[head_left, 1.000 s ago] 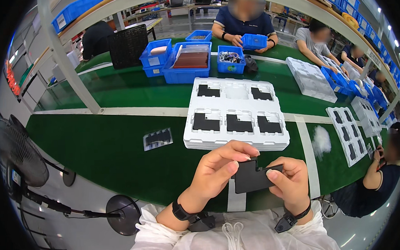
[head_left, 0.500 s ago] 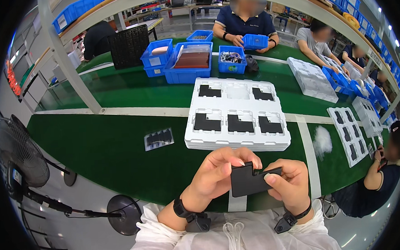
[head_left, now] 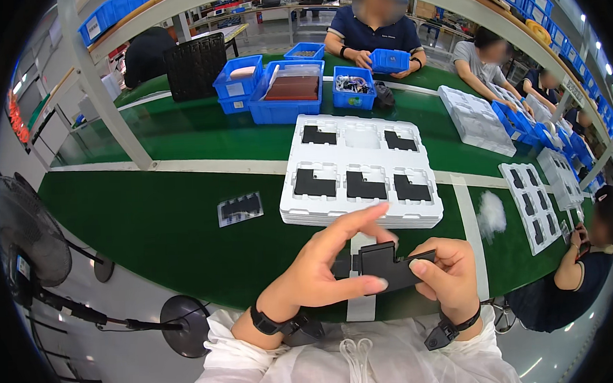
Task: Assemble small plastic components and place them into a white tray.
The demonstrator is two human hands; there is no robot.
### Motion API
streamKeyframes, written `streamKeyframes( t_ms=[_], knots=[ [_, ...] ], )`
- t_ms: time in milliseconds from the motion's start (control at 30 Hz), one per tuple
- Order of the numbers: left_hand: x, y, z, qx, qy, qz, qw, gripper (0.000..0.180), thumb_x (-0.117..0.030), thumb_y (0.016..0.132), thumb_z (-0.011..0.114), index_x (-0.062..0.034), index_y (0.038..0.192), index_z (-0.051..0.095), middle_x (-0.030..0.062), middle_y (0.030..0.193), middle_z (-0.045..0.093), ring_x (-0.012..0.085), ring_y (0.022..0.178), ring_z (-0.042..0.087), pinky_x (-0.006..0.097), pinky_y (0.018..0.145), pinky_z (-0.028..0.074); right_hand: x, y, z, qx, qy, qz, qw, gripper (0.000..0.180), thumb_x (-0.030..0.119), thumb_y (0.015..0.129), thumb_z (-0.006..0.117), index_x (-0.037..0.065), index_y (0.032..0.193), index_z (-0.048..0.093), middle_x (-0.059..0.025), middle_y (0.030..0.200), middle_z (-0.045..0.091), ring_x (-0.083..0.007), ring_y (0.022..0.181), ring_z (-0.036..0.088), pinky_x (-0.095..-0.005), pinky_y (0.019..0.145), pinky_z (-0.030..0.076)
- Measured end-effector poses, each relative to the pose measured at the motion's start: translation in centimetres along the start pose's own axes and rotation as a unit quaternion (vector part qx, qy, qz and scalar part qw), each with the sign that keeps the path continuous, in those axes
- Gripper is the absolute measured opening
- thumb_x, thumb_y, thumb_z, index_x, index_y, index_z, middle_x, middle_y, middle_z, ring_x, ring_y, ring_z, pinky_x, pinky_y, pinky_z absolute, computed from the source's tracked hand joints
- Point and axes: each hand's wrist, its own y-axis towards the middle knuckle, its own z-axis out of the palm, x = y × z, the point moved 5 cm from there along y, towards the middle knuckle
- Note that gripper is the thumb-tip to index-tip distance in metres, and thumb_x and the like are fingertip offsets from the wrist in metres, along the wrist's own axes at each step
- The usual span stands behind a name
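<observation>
Since a moment ago the flat black notched plastic part has come up a little nearer my chest and turned, so its stepped edge now faces up, and my left hand has slid along its near edge. That hand pinches the part between thumb and forefinger, the forefinger stretched out over the top; my right hand clamps the other end with curled fingers. So the part is held in both hands, above the near edge of the green work table, just short of the white moulded foam tray. Five of the tray's six pockets already hold black parts; the middle pocket of the far row looks bare, so I judge one piece remains to seat
</observation>
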Motion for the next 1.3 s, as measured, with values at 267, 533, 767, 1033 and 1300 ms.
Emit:
streamKeyframes(
  t_ms=[267, 533, 767, 1033, 1300],
  knots=[
    [-0.7, -0.2, 0.5, -0.022, 0.217, -0.117, 0.969, 0.055, 0.003, 0.072, 0.07, 0.002, 0.122, 0.049, 0.0051, 0.095, 0.061, 0.0081, 0.077, 0.055, 0.022, 0.071, 0.042, -2.2, 1.2, -1.2, 0.064, 0.042, -0.113, 0.991, 0.032, 0.025, 0.084, 0.061, -0.007, 0.087, 0.057, -0.0087, 0.063, 0.057, -0.0125, 0.048, 0.052, -0.0228, 0.045, 0.04],
    [0.8, -0.2, 1.1, 0.019, 0.225, -0.106, 0.968, 0.053, 0.003, 0.073, 0.07, 0.0019, 0.122, 0.048, 0.0055, 0.092, 0.061, 0.0069, 0.076, 0.054, 0.022, 0.069, 0.043, -9.3, 1.6, -0.1, 0.232, 0.321, 0.013, 0.918, 0.083, 0.067, 0.07, 0.058, -0.004, 0.113, 0.048, -0.02, 0.121, 0.047, -0.0338, 0.111, 0.05, -0.0508, 0.087, 0.047],
    [3.5, -0.4, 0.8, -0.057, 0.138, -0.145, 0.978, 0.062, -0.01, 0.074, 0.071, -0.0041, 0.128, 0.042, 0.0045, 0.077, 0.058, 0.0159, 0.078, 0.052, 0.03, 0.08, 0.039, -9.4, 2.0, 0.0, 0.267, 0.399, 0.048, 0.876, 0.094, 0.07, 0.058, 0.067, 0.004, 0.121, 0.043, -0.0207, 0.128, 0.039, -0.0369, 0.114, 0.047, -0.0506, 0.092, 0.044],
    [7.4, -5.5, -2.3, 0.286, 0.288, -0.255, 0.878, 0.037, -0.007, 0.081, 0.058, -0.0014, 0.118, 0.051, 0.0152, 0.119, 0.049, 0.0299, 0.114, 0.045, 0.045, 0.095, 0.036, -9.1, 2.0, -6.7, 0.136, -0.072, -0.068, 0.986, 0.066, 0.03, 0.067, 0.075, 0.003, 0.122, 0.051, -0.0201, 0.121, 0.051, -0.0312, 0.105, 0.053, -0.0392, 0.09, 0.041],
    [7.9, -5.9, -1.7, 0.375, 0.408, -0.239, 0.797, 0.05, -0.014, 0.082, 0.06, -0.0036, 0.128, 0.044, 0.0158, 0.141, 0.031, 0.0276, 0.132, 0.028, 0.049, 0.106, 0.024, -8.2, 1.5, -4.4, 0.182, -0.505, -0.196, 0.82, 0.058, 0.031, 0.061, 0.075, 0.008, 0.112, 0.06, -0.0153, 0.11, 0.052, -0.0308, 0.094, 0.052, -0.0391, 0.077, 0.041]
  ],
)
